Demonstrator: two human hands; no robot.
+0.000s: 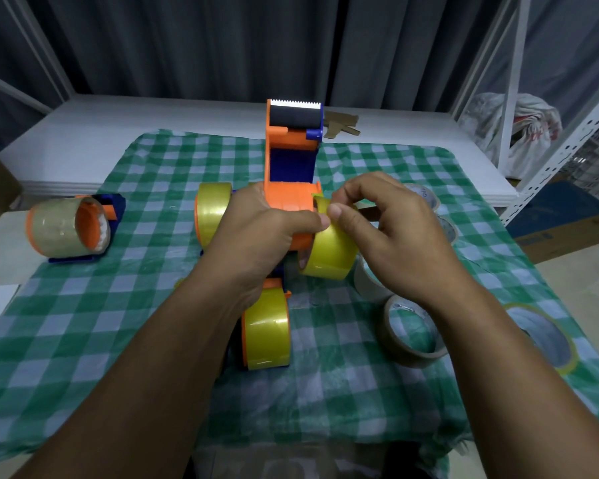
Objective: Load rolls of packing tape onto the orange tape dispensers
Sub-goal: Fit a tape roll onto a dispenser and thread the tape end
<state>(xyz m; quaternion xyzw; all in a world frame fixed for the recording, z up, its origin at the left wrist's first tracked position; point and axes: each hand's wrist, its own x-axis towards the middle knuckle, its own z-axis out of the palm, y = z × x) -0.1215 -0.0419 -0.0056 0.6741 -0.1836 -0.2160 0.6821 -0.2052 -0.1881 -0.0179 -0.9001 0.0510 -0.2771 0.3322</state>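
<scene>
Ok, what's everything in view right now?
held tape dispenser: one, orange-blue, upright centre
yellow tape roll: one, yellow, at its hub's right end
loaded tape dispensers: three, orange, cloth's left, behind left hand, front centre
loose tape rolls: at least five, brown, white, yellow-edged, cloth's right
checked cloth: one, green-white, over table
cardboard scraps: few, brown, far edge
table: one, white, under cloth
left hand: grips held tape dispenser
right hand: pinches yellow tape roll

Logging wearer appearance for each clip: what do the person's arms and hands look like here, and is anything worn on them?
Both are bare. The left hand and right hand wear no gloves, and no rings show. No sleeve, watch or band shows on the left forearm or right forearm.
</scene>
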